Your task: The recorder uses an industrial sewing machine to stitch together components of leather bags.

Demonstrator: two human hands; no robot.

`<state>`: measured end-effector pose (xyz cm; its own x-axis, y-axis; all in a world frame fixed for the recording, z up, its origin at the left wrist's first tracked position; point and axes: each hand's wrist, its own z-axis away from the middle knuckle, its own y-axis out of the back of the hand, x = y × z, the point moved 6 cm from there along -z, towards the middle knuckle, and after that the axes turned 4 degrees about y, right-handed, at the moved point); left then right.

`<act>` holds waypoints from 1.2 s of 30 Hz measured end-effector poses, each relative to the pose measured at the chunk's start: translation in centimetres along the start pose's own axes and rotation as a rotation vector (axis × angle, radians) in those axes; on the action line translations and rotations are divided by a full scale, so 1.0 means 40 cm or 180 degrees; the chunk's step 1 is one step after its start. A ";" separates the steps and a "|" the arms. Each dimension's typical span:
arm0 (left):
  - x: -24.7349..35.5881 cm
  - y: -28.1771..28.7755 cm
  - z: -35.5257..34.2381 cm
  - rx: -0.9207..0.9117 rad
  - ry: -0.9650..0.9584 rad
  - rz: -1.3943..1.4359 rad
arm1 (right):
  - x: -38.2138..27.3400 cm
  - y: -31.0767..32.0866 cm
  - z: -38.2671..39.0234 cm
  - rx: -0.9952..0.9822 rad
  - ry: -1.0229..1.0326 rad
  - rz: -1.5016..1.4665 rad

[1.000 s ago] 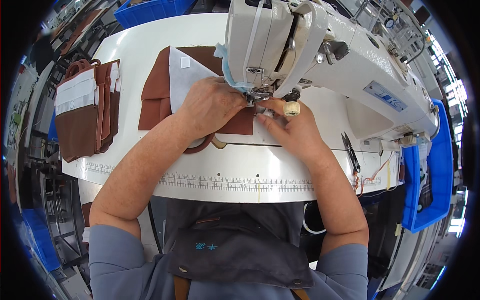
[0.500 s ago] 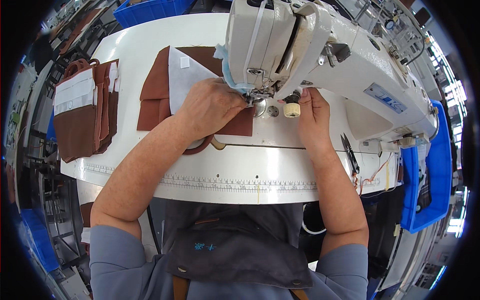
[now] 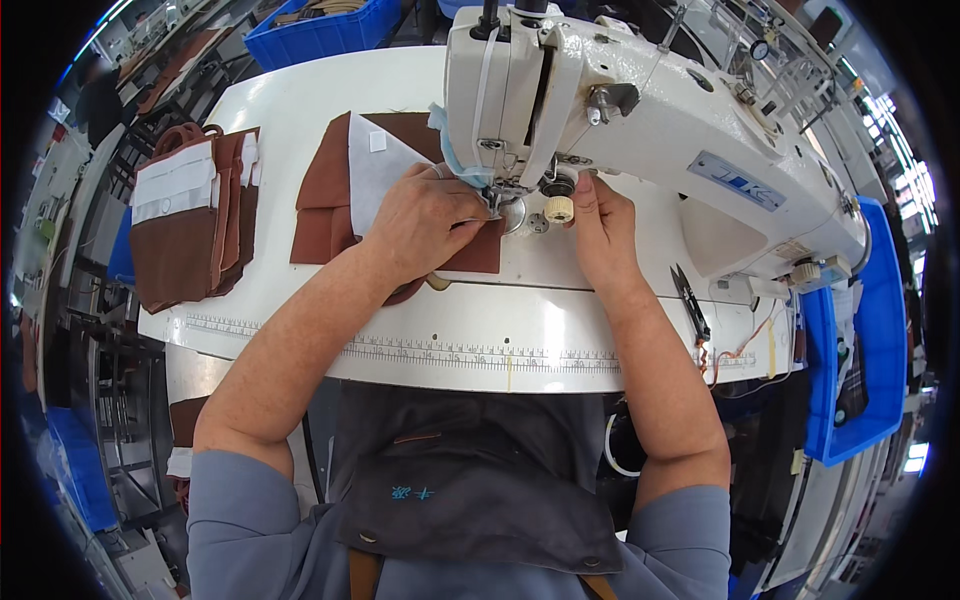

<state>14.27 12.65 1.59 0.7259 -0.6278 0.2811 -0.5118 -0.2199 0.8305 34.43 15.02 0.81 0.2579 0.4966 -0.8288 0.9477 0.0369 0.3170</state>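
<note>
The white sewing machine [image 3: 640, 120] stands over the table, its presser foot [image 3: 495, 197] low beside my left fingertips. My left hand [image 3: 425, 220] lies on a reddish-brown panel [image 3: 322, 225], fingers and thumb closed at the panel near the needle. A white sheet [image 3: 372, 185] with a small pale square rests on that panel, partly under my left hand. My right hand [image 3: 607, 235] is raised just right of the cream knob [image 3: 558, 209] on the machine head. Its thumb and fingers are closed together; what they grip, if anything, is hidden behind the knob.
A stack of brown pieces [image 3: 185, 240] with white strips sits at the left of the table. Thread snips [image 3: 690, 300] and loose threads lie right of my right forearm. Blue bins [image 3: 870, 370] stand to the right and a blue crate [image 3: 325, 35] behind.
The whole view has shifted slightly as my head moved. Both hands stay by the machine head, with the left still at the panel and the right beside the knob.
</note>
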 end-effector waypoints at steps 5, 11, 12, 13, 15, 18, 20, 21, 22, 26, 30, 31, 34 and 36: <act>0.005 0.019 0.025 0.0158 0.0372 -0.0167 | -0.010 -0.017 -0.009 -0.0071 0.0227 0.0201; 0.119 0.002 0.083 -0.0052 0.0433 -0.1335 | 0.023 0.005 0.009 -0.0101 0.0419 0.0696; 0.147 0.020 0.103 0.0130 0.0320 -0.1255 | 0.027 -0.003 0.011 -0.0224 0.0453 0.0802; 0.171 0.026 0.118 0.0002 0.0213 -0.1284 | 0.020 -0.011 0.014 -0.0343 0.0473 0.0932; 0.205 0.071 0.142 0.0132 0.0203 -0.0912 | 0.002 -0.026 0.023 -0.0357 0.0595 0.1002; 0.252 0.228 0.134 0.0478 0.0174 -0.0519 | -0.014 -0.037 0.042 -0.0540 0.0425 0.1055; 0.267 0.354 0.132 0.0690 0.0487 -0.0337 | -0.030 -0.056 0.066 -0.0952 0.0045 0.0835; 0.258 0.415 0.132 0.0878 0.0792 -0.0141 | -0.049 -0.057 0.079 -0.0954 0.0060 0.0847; 0.245 0.472 0.138 0.1041 0.0926 0.0257 | -0.093 -0.075 0.096 -0.1226 0.0511 0.0720; 0.124 0.599 0.184 0.1564 0.1527 0.1801 | -0.229 -0.141 0.170 -0.1805 0.0516 -0.0722; -0.045 0.560 0.270 0.2447 0.1430 0.2217 | -0.179 -0.183 0.248 -0.1170 -0.0511 -0.2250; -0.092 0.524 0.308 0.2289 0.1955 0.2859 | -0.170 -0.188 0.264 -0.0735 -0.0864 -0.2852; -0.199 0.388 0.420 0.2321 0.2871 0.3732 | -0.159 -0.211 0.292 -0.1329 -0.0622 -0.2915; -0.246 0.307 0.483 0.2351 0.3054 0.3980 | -0.204 -0.232 0.293 -0.1278 -0.0827 -0.3051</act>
<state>-8.03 1.68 -0.25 -0.3861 -0.1024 0.9168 -0.8158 -0.4260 -0.3911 25.72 0.46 -0.78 -0.4843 -0.0891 -0.8703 0.6572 0.6197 -0.4291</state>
